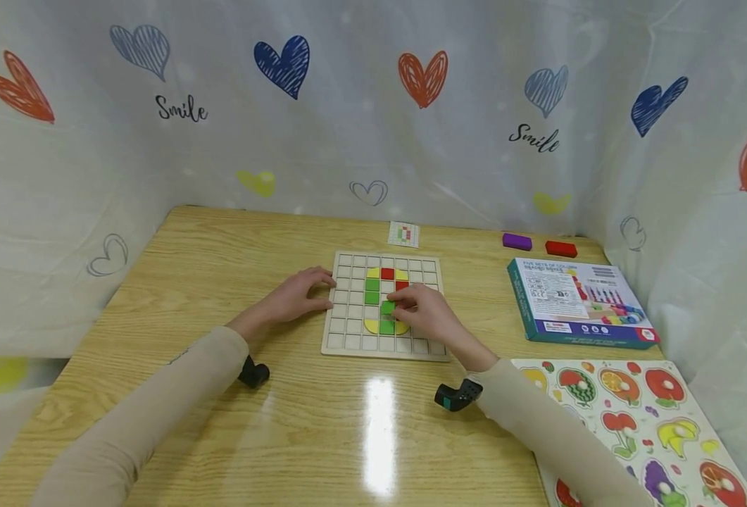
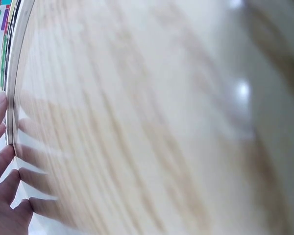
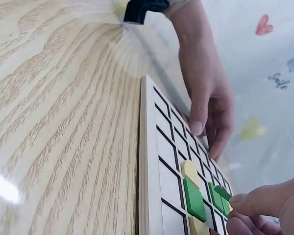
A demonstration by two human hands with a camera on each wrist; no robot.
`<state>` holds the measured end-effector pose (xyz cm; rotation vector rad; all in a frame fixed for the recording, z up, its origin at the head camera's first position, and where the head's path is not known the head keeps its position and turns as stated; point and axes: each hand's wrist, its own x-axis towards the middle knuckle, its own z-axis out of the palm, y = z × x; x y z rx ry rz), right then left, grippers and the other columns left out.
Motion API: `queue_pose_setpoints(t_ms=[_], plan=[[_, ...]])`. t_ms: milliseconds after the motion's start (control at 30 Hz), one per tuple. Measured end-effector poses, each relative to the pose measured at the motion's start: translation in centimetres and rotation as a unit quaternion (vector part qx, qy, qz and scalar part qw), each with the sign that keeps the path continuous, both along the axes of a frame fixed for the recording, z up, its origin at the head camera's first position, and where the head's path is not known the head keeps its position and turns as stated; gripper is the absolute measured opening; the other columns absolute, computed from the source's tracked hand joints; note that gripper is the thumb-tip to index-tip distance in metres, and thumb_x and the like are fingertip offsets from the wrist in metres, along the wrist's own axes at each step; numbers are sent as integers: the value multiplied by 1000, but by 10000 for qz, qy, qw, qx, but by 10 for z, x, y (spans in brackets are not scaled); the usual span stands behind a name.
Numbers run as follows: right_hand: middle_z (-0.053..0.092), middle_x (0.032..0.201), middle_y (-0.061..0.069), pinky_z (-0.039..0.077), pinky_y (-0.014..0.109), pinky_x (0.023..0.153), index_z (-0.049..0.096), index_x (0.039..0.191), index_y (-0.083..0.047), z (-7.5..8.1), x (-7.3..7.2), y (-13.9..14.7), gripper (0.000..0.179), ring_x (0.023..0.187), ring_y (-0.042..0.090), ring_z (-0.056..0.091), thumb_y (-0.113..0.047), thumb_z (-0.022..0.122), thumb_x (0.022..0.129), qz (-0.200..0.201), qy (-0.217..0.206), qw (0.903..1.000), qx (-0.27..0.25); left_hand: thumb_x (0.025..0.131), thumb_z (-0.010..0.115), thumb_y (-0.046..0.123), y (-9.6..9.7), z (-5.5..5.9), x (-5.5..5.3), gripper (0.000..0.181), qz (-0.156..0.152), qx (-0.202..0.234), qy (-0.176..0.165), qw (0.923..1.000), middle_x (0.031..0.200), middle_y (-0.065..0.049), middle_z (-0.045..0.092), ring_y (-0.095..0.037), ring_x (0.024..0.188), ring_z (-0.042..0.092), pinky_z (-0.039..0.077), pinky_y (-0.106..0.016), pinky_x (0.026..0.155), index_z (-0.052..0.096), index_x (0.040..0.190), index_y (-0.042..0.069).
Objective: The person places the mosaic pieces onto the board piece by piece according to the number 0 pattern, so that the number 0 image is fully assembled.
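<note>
A wooden grid board lies on the table with flat coloured tiles in its squares. Yellow rounded corner tiles, red tiles and green tiles form part of an outline. My right hand pinches a green square tile between thumb and fingers, slightly tilted over the board's middle. At the board's left edge, my left hand rests with relaxed fingers touching the rim; the left wrist view shows its fingertips along that edge.
Behind the board lies a small pattern card. To the right are a purple block, a red block and a bead-set box. A fruit puzzle board lies partly under the right forearm. A white curtain surrounds the table.
</note>
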<state>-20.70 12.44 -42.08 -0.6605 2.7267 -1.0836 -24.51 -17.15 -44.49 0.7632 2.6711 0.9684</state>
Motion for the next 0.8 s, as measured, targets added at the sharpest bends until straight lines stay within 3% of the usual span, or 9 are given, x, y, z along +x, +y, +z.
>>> queue_pose_setpoints(t_ms=[367, 800], plan=[[67, 99, 7, 52, 29, 75, 73, 112, -2, -5, -6, -23, 24, 85, 15, 62, -6, 70, 89, 376, 293, 9981, 381, 93, 69, 24, 1, 0, 0, 41, -1, -31, 1, 10000, 146, -18, 44, -36, 139, 34, 25, -52, 114, 59, 128, 5], [65, 97, 6, 48, 29, 72, 74, 110, -2, -7, -6, -28, 23, 84, 16, 57, -6, 71, 88, 407, 328, 9975, 482, 93, 69, 23, 1, 1, 0, 41, -14, -62, 20, 10000, 145, -19, 44, -37, 139, 34, 25, -53, 114, 59, 128, 4]])
